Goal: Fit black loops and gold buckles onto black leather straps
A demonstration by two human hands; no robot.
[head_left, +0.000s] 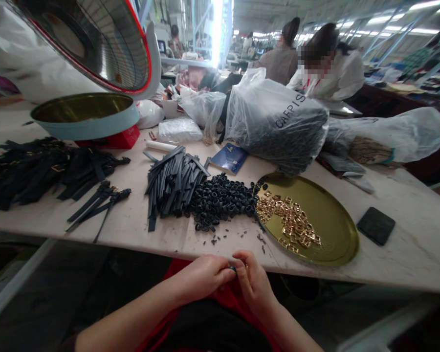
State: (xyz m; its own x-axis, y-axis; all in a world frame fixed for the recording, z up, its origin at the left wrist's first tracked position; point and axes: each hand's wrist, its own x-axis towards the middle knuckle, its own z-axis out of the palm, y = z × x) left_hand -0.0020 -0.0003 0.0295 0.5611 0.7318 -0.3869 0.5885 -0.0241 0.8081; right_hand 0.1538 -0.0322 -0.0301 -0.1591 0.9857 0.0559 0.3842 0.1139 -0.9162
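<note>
Just off the table's front edge, my hands meet over my lap. My left hand [217,275] is closed in a pinch on a small black loop [232,268], mostly covered by the fingers. My right hand [254,279] has its thumb and fingers closed against the same spot; a small gold glint shows there, too small to name. Ahead of them lies a heap of black loops [220,200], touching a pile of flat black strips [174,183]. To the right, several small gold buckles [297,222] lie in a round gold-coloured tray [337,239].
Black straps with gold buckles [51,171] cover the table's left side, below a heater [95,44] and a round tin [88,128]. Behind stand a stuffed plastic bag [275,122] and a blue booklet [229,158]. A black square [376,225] lies right. People work beyond.
</note>
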